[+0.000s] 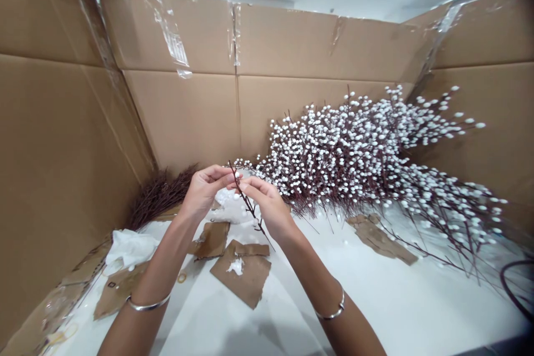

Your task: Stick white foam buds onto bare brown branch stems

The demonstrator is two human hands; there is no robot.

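Observation:
A thin brown artificial twig [251, 207] stands tilted between my two hands, its tip above the fingers and its stem slanting down to the right. My left hand [207, 189] pinches it near the upper end. From the other side my right hand [271, 206] has thumb and fingers closed at the same stretch of the twig. A few small white berries show at the fingertips and lower stem; exactly what the right fingertips pinch is partly hidden. Below the twig lies a torn cardboard piece [246, 283] with a white blob [236, 266] on it.
Many white-berried branches [346, 150] are heaped at the back right. Bare brown twigs [161, 192] lie back left. Cardboard walls [187, 111] enclose the white table [342, 289]. Cardboard scraps [381, 238], crumpled white material [131, 247] and a black cable [511, 283] lie around.

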